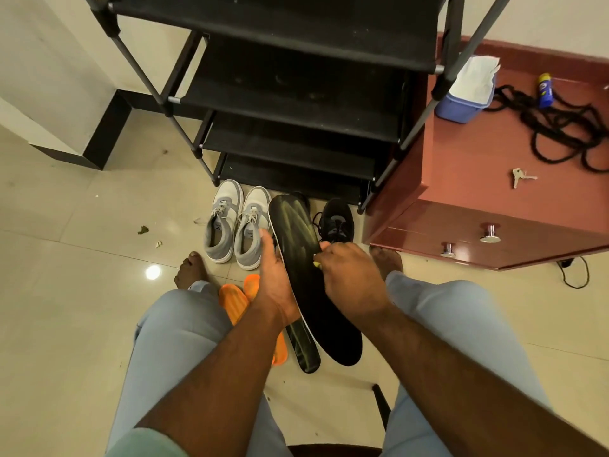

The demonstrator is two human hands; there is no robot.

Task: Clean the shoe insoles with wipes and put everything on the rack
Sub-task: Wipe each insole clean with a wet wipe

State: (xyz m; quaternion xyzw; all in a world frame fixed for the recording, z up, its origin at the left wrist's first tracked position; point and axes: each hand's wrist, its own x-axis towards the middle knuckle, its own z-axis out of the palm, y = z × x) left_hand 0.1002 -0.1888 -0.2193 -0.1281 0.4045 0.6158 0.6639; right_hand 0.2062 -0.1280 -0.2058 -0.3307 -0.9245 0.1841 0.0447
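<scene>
Black and streaked with yellow-green, the insole [298, 258] sits above our knees, our left hand [275, 278] clamped along its left edge from beneath, while our right hand [351, 278] presses a small yellowish wipe [317, 264] to its right edge with fingers pinched together. Under it on the tiled floor [82, 258] lie a second black insole [304, 351] and two orange insoles [235, 301]. Further out stand grey sneakers [235, 225], a black shoe [337, 221], the rack [290, 94], and a wipes box [464, 94] on the red cabinet [478, 192].
</scene>
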